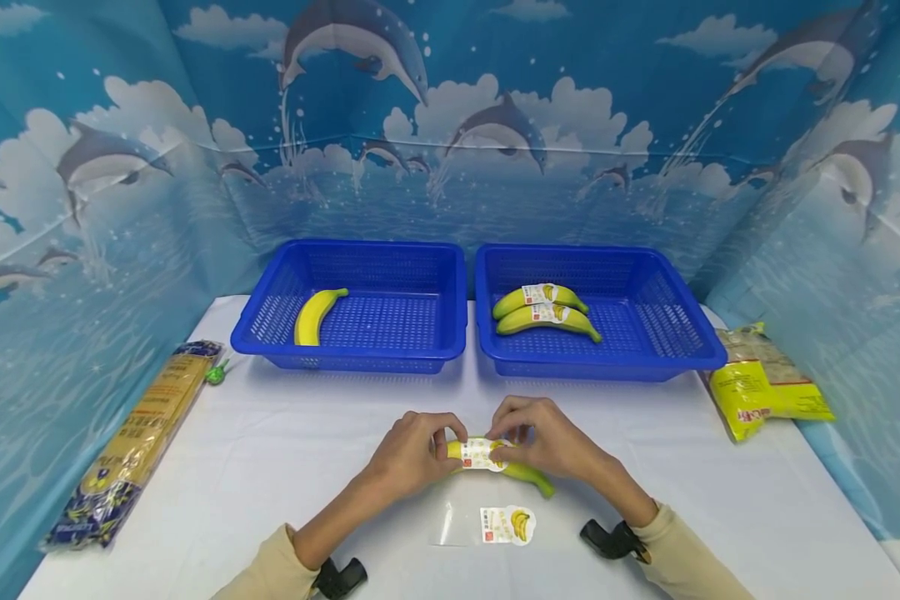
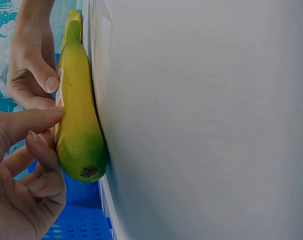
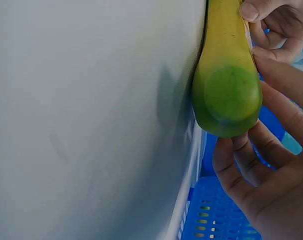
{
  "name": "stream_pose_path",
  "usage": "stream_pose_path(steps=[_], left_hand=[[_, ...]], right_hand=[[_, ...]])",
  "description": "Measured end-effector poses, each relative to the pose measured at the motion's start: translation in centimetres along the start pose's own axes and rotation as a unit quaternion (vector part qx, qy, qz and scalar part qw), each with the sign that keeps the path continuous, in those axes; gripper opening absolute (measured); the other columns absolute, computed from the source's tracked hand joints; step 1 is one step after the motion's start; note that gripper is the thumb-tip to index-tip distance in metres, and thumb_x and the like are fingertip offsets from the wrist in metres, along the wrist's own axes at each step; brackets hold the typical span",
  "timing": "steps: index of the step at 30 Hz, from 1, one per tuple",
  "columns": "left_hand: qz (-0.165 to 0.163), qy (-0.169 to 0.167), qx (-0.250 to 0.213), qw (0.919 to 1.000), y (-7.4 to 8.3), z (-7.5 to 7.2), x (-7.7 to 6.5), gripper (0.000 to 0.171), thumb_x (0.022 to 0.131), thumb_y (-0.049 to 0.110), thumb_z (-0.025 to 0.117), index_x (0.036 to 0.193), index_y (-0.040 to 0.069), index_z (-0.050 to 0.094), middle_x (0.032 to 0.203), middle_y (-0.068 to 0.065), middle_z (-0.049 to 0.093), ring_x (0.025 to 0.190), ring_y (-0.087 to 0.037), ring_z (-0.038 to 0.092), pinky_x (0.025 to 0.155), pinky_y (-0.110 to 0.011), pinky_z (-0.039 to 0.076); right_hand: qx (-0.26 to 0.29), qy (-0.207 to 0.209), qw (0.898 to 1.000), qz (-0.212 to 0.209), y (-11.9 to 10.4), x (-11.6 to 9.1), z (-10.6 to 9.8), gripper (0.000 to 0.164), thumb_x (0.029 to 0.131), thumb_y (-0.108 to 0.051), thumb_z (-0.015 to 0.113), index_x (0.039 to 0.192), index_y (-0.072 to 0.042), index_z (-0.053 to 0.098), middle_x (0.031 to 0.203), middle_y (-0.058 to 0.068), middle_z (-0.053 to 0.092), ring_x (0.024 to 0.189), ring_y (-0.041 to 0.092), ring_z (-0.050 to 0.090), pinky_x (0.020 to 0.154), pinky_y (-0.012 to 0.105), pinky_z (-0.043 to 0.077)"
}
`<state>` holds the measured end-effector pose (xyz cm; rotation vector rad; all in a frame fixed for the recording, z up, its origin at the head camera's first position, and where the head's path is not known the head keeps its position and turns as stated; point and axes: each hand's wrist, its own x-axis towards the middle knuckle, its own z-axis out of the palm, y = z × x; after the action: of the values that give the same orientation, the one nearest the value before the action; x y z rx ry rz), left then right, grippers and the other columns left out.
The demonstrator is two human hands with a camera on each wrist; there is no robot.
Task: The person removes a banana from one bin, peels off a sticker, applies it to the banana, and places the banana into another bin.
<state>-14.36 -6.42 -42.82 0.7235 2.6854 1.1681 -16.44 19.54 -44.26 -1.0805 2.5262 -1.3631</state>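
Note:
A yellow-green banana (image 1: 528, 476) lies across the white tabletop between both hands, a white printed label (image 1: 477, 454) around its middle. My left hand (image 1: 412, 454) grips the banana at the label's left end, thumb on the near side and fingers on the far side. On the label's right part, my right hand (image 1: 543, 435) has its thumb and fingertips. From the left wrist, the banana (image 2: 80, 115) shows its dark blunt tip, with the left hand's fingers curled beside it. In the right wrist view, fingers of the right hand (image 3: 276, 175) touch the banana's green side.
Just nearer lies a clear backing sheet (image 1: 450, 525) bearing another banana label (image 1: 507, 525). The left blue basket (image 1: 375, 364) holds one banana; two labelled bananas lie in the right blue basket (image 1: 607, 369). Packaged noodles (image 1: 138, 433), a small green object (image 1: 216, 372) and a yellow bag (image 1: 765, 387) flank them.

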Motion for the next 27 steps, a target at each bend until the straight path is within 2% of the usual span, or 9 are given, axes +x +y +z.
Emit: stream_pose_path(steps=[13, 27], left_hand=[[-0.010, -0.011, -0.009, 0.9998, 0.01, 0.07, 0.02, 0.029, 0.082, 0.004, 0.093, 0.103, 0.016, 0.078, 0.066, 0.009, 0.059, 0.060, -0.007, 0.052, 0.058, -0.024, 0.046], [-0.013, -0.012, 0.000, 0.9998, -0.01, -0.12, -0.05, 0.033, 0.078, 0.003, 0.094, 0.105, 0.013, 0.077, 0.066, 0.011, 0.058, 0.060, -0.005, 0.050, 0.057, -0.023, 0.045]], right_hand=[[-0.035, -0.026, 0.999, 0.012, -0.12, -0.07, 0.13, 0.024, 0.082, -0.010, 0.095, 0.096, -0.016, 0.077, 0.098, -0.007, 0.072, 0.081, 0.009, 0.061, 0.069, 0.031, 0.062], [-0.037, -0.068, 0.996, 0.035, -0.16, 0.00, -0.03, 0.038, 0.078, -0.006, 0.096, 0.107, -0.016, 0.074, 0.100, -0.010, 0.071, 0.088, 0.006, 0.065, 0.077, 0.029, 0.062]])
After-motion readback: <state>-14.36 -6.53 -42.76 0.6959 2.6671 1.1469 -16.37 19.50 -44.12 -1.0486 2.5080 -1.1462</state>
